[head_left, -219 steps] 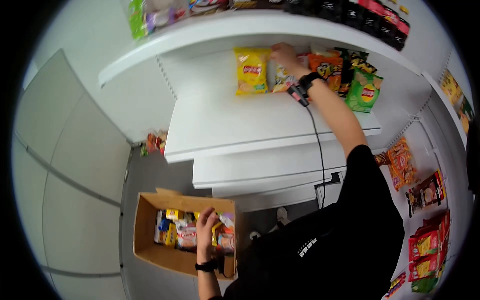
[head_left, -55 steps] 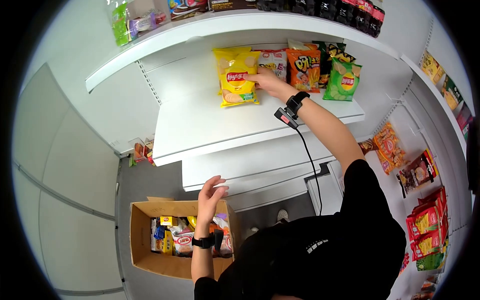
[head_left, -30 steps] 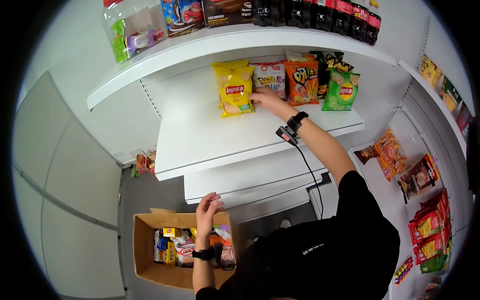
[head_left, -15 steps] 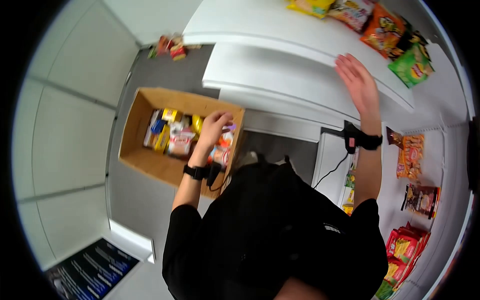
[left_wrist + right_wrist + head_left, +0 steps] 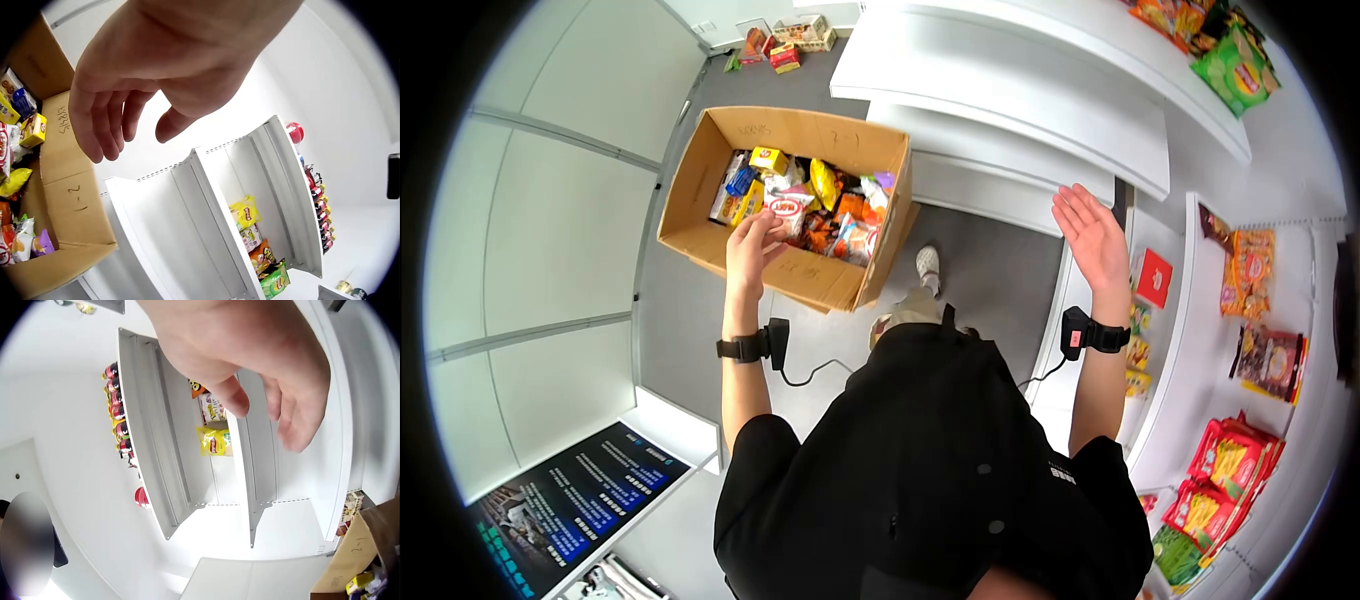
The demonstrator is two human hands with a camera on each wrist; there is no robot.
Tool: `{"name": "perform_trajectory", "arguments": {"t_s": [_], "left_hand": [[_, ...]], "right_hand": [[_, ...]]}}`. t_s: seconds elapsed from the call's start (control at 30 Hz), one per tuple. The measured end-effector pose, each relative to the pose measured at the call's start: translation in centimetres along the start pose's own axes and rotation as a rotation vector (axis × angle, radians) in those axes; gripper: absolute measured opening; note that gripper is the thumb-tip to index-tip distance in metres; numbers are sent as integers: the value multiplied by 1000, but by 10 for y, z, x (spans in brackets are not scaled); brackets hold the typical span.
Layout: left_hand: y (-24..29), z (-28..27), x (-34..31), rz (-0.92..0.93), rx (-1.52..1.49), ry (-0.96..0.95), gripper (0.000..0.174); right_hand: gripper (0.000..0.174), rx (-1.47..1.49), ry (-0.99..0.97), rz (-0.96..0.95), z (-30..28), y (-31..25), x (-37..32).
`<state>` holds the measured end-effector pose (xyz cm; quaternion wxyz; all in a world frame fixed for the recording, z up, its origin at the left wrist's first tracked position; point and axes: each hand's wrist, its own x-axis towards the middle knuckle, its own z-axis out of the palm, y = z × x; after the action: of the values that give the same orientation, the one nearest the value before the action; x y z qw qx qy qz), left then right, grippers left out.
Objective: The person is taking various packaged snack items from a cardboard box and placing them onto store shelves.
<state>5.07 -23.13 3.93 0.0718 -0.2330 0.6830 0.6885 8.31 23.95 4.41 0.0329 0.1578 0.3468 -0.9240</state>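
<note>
My left hand (image 5: 750,255) hovers over the near rim of an open cardboard box (image 5: 820,278), holding nothing. Its fingers hang loosely bent in the left wrist view. Snack packs fill the box, among them a yellow packet (image 5: 825,185), a small yellow carton (image 5: 769,160) and a white-and-red packet (image 5: 789,212). On the other side, my right hand (image 5: 1092,240) is raised with fingers straight, nothing in it, in front of the white shelves (image 5: 1000,105). A yellow Lay's chip bag (image 5: 215,442) stands on a shelf beside other bags, apart from both hands.
A green chip bag (image 5: 1238,72) sits at the shelf's right end. Red snack packs (image 5: 1225,460) and an orange snack bag (image 5: 1248,272) line the right-hand rack. Small boxes (image 5: 803,33) lie on the floor at the back. Wrist-camera cables (image 5: 815,372) hang beside the arms.
My right hand has let go of the yellow Lay's chip bag and drawn back from the shelf. The head view has swung down towards the box; my left hand has shifted to its near rim.
</note>
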Motion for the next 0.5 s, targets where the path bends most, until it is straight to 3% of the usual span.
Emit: {"name": "perform_trajectory", "arguments": {"t_s": [0.23,0.37,0.5], "left_hand": [[-57,-55,47,-22,248,52,28],[-94,-103,78,-307,96,125,23],[-103,-138,101,-342,151,144,33]], "right_hand": [[38,193,98,31,-41,46,-64],[39,246,131,16,-52,62,-80],[39,300,146,8,-44,80,-87]]}}
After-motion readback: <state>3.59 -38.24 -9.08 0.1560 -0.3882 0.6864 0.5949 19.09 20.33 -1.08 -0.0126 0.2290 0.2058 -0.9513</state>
